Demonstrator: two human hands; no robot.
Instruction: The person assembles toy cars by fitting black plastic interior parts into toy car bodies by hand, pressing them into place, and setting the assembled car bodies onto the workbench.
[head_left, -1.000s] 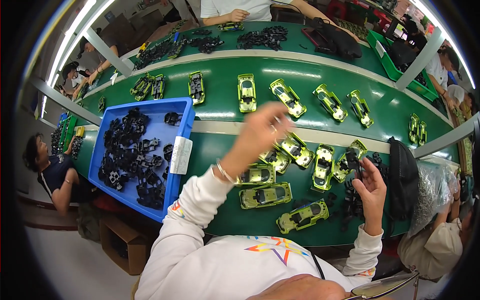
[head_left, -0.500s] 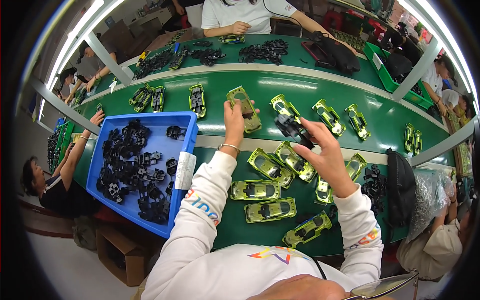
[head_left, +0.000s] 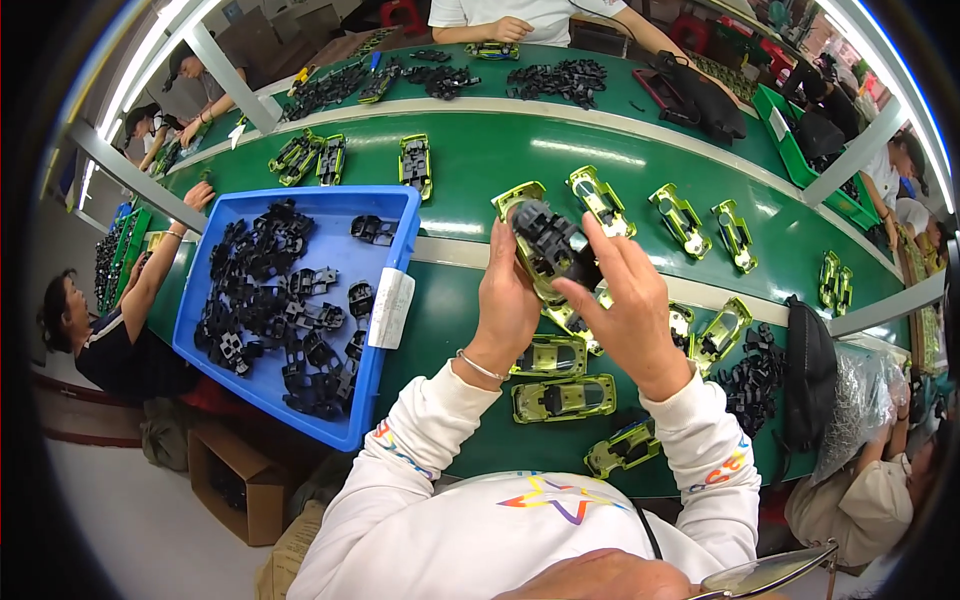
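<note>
My left hand (head_left: pixel 508 305) is closed round a yellow-green toy car body shell (head_left: pixel 517 192), its hollow side facing up. In my right hand (head_left: pixel 632 315), between thumb and fingers, is a black plastic car interior part (head_left: pixel 550 238). That part lies over the hollow of the shell, overlapping it; whether it is seated cannot be told. Just beyond my right fingers lies another green shell (head_left: pixel 600 200). Several more sit below my hands, among them one green car shell (head_left: pixel 563 398) lying on its own, partly near my right sleeve.
A blue bin (head_left: pixel 408 228) of black interior parts stands to my left. Green shells with black parts fitted (head_left: pixel 414 168) lie on the green belt. A black parts heap (head_left: pixel 755 375) and a black case (head_left: pixel 808 370) are at right. Co-workers sit opposite and at both sides.
My two hands have come together. The right one brought the black interior part left onto the shell, and the left hand drew the shell nearer to me. The whole view has shifted slightly.
</note>
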